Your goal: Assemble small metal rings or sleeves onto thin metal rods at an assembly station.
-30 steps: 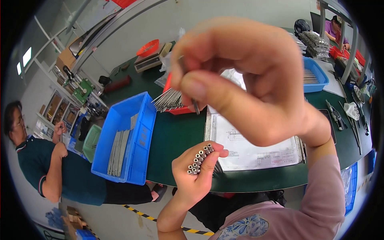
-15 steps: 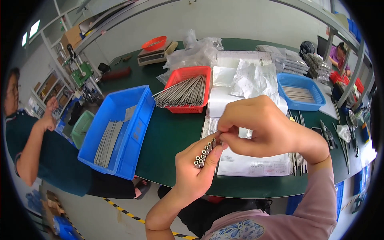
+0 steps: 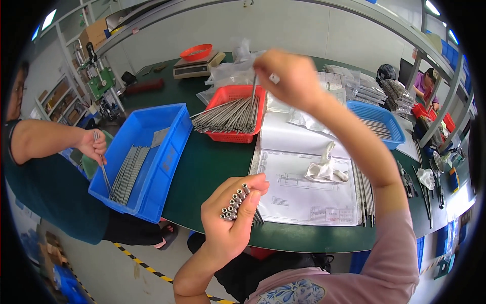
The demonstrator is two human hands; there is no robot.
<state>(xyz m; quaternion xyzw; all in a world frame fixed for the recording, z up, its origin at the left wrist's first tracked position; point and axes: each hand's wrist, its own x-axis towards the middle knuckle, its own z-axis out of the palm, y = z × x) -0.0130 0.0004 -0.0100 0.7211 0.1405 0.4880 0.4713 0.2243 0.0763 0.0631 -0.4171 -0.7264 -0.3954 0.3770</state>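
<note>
My left hand [image 3: 229, 218] is closed around a bundle of thin metal rods [image 3: 236, 202], their hollow ends fanned out past my thumb. Further off, my right hand [image 3: 289, 78] is raised and pinches one thin metal rod [image 3: 254, 87], which points down toward the red basket [image 3: 259, 114]. A heap of similar metal rods [image 3: 228, 116] fills that basket, with several ends sticking out over its left side. On the printed drawing sheets [image 3: 288, 200] in front of me lies a crumpled white cloth [image 3: 324, 167].
At left, a co-worker's hand [image 3: 93, 147] holds rods over a blue bin [image 3: 164, 167] with rods inside. A light blue basket [image 3: 392, 134] holds more rods. Behind stand a scale [image 3: 195, 67] and plastic bags [image 3: 233, 71]. Loose rods [image 3: 367, 202] lie right of the sheets.
My right hand has moved from beside my left hand up to the red basket, now with a rod. The white cloth now lies on the sheets. The co-worker's hand has lowered to the bin.
</note>
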